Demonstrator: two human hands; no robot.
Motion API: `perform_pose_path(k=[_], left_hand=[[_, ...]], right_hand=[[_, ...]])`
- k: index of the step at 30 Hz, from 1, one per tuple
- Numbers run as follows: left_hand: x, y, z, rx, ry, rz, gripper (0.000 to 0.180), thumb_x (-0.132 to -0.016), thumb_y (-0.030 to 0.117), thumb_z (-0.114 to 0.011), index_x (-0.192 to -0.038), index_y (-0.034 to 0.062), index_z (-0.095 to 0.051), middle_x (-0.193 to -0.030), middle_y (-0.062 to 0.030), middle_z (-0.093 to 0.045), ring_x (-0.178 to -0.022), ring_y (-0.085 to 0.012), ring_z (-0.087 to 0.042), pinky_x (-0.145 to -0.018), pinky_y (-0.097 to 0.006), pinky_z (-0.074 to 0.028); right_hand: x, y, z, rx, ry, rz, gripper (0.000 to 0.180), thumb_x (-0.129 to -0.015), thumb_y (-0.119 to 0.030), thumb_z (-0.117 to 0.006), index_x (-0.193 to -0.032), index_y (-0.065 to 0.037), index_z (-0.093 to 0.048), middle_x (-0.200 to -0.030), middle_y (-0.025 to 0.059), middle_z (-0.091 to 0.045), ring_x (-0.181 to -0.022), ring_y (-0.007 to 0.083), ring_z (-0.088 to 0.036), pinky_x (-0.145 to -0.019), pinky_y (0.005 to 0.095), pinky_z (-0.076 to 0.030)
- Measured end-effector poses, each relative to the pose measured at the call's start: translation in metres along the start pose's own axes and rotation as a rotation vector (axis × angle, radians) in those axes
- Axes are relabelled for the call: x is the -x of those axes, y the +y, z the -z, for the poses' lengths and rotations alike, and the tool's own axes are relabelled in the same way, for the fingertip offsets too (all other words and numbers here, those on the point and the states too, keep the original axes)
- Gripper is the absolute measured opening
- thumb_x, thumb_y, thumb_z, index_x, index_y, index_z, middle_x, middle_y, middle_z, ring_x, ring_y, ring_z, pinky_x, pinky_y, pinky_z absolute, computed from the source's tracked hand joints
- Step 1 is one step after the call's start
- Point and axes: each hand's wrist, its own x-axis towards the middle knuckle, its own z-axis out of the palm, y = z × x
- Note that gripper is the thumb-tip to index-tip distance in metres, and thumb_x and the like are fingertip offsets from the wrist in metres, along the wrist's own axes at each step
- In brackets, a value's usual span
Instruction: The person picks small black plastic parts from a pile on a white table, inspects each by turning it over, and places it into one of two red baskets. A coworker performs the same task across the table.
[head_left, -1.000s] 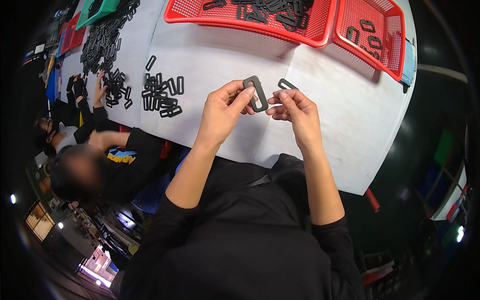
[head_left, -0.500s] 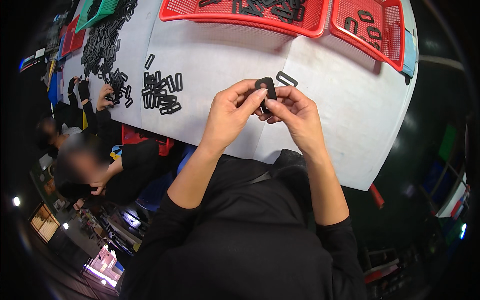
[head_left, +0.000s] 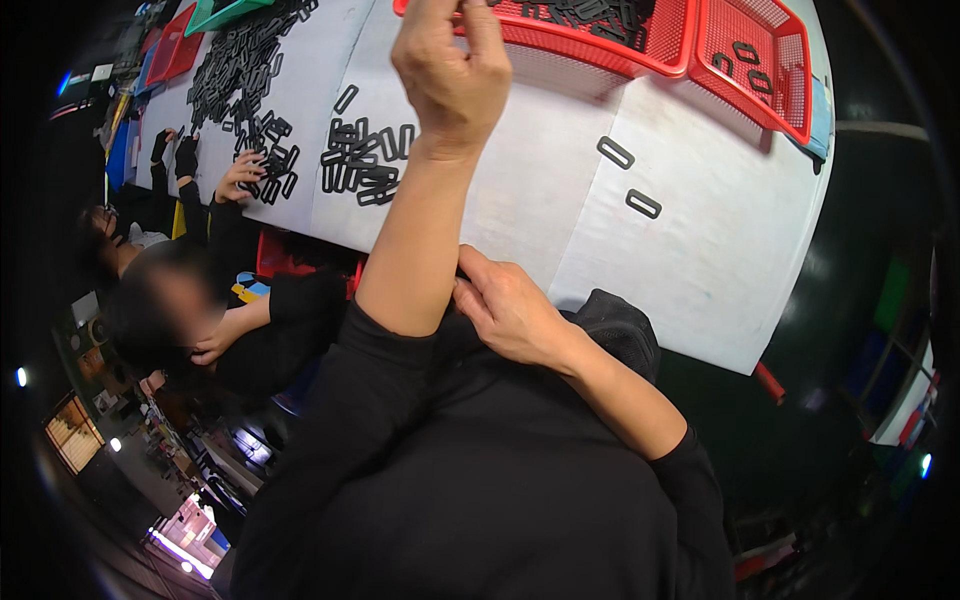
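My left hand [head_left: 455,75] reaches far forward to the left end of the large red basket [head_left: 575,48]. Its fingers are bent closed, with their tips cut off by the upper edge, so what they hold does not show. Close to my body, at the table's near edge, is my right hand [head_left: 515,312]. Its fingers are curved, and their tips pass behind my left forearm. On the table to the right lie two flat black oblong rings, an upper one [head_left: 615,153] and a lower one [head_left: 643,204]. Several more black rings [head_left: 590,12] fill the large basket.
A smaller red basket [head_left: 752,95] with a few black rings stands at the far right on the white table [head_left: 700,270]. A pile of rings [head_left: 360,160] lies left of my forearm. Farther left are a bigger heap [head_left: 235,75] and a co-worker's hand [head_left: 240,178].
My hands have parted from the black ring they both held. The left went forward to the large basket, the right back toward my body. A second ring now shows on the table.
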Motion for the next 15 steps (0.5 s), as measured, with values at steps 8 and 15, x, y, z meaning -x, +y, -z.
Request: perform_pose_path(k=[8,15], left_hand=[[-0.010,0.005,0.005,-0.043,0.104,-0.195,0.013,-0.076,-0.004,-0.049,-0.079,0.0033,-0.059,-0.073,-0.0087,-0.060,-0.068,-0.0243,-0.058,-0.063,-0.033,-0.044],[-0.020,0.004,0.006,-0.120,0.108,-0.265,0.014,-0.075,-0.002,-0.050,-0.078,0.0061,-0.060,-0.072,-0.0053,-0.060,-0.066,-0.0224,-0.058,-0.062,-0.033,-0.042]], right_hand=[[0.010,-0.018,-0.019,0.097,0.128,-0.021,0.019,-0.086,-0.005,-0.046,-0.103,0.003,-0.045,-0.067,0.0242,-0.054,-0.064,0.0409,-0.054,-0.057,0.0444,-0.040],[0.026,-0.022,-0.030,0.192,0.248,0.067,0.023,-0.084,-0.006,-0.049,-0.106,0.003,-0.046,-0.066,0.0227,-0.056,-0.065,0.0398,-0.056,-0.058,0.0427,-0.043]])
